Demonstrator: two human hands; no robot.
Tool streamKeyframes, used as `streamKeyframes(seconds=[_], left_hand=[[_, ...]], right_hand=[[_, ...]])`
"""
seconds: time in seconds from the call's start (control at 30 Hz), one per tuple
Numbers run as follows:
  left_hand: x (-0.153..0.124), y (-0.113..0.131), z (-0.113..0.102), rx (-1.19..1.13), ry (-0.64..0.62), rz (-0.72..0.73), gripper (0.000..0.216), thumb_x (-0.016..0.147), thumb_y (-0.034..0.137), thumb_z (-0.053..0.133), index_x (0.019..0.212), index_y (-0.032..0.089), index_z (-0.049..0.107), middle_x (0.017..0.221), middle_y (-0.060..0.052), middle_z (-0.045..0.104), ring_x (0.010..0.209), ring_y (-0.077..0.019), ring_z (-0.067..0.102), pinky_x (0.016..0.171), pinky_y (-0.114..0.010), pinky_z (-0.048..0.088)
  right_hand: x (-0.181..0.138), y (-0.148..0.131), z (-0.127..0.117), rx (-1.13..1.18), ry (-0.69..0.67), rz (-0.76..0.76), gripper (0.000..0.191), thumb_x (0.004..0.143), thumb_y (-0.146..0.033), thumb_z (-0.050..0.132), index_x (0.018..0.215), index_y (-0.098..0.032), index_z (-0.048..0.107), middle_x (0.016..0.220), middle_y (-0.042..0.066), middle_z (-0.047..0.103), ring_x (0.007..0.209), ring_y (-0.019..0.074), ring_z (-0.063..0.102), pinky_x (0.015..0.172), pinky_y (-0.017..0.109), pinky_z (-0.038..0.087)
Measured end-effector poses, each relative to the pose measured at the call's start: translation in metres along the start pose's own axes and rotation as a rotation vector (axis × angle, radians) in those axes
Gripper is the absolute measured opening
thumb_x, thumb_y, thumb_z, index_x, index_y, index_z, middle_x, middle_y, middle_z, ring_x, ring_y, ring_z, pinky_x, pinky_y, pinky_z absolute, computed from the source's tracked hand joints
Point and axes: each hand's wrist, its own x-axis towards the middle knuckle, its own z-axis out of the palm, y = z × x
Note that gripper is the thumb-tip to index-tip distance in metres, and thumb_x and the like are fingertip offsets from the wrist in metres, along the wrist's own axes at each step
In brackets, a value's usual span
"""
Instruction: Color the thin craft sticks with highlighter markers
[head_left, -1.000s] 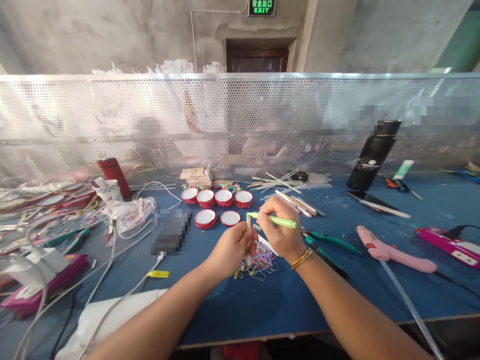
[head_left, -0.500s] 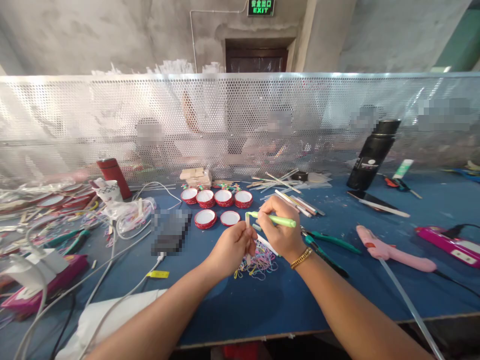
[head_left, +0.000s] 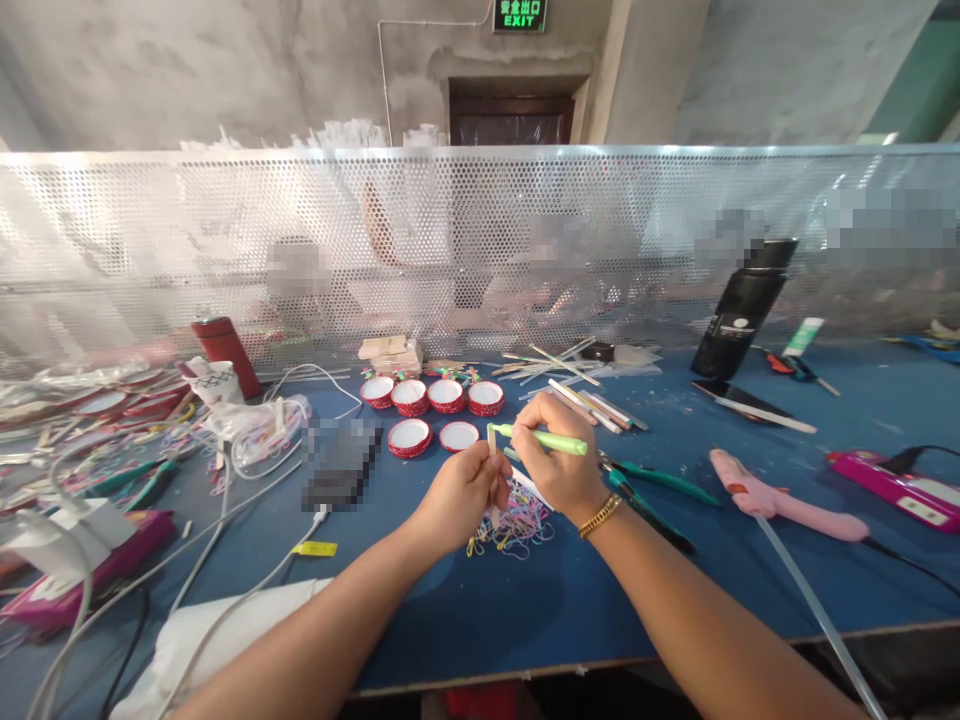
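Between the fingers of my left hand (head_left: 466, 492) a small pale wooden stick (head_left: 493, 440) stands upright, its lower end showing under the fingers. My right hand (head_left: 559, 455) grips a light green marker pen (head_left: 551, 440), its tip at the upper end of the stick. Under both hands lies a tangle of thin coloured elastic cords (head_left: 517, 525). A white pen-like stick (head_left: 531, 485) rests beside it, partly behind my right hand. Red-rimmed white round discs (head_left: 409, 435) sit in short stacks just beyond my left hand.
Green-handled pliers (head_left: 660, 482) and a pink glue gun (head_left: 787, 500) lie to the right. A black bottle (head_left: 742, 310) stands behind them. Left are a phone (head_left: 341, 465) on a cable, a red flask (head_left: 226, 355) and a power strip (head_left: 97, 570). A perforated metal screen (head_left: 465, 250) bounds the back.
The marker tip has shifted slightly left along the top of the stick. Both hands keep their hold, and the view has moved very little.
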Motion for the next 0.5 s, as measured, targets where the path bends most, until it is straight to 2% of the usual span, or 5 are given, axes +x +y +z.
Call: streamKeyframes(seconds=[0.5], left_hand=[[0.0003,-0.0001,0.0001,-0.007,0.011,0.009,0.036,0.093,0.054,0.049,0.081,0.02,0.054,0.052,0.002,0.056,0.045,-0.0114,0.044,0.05,-0.024,0.032]], right_hand=[[0.0007,-0.0005,-0.0001,-0.017,0.019,0.007,0.018,0.086,-0.02,0.054,0.068,-0.024,0.049,0.065,0.0,0.057,0.063,0.0166,0.054,0.059,0.03,0.039]])
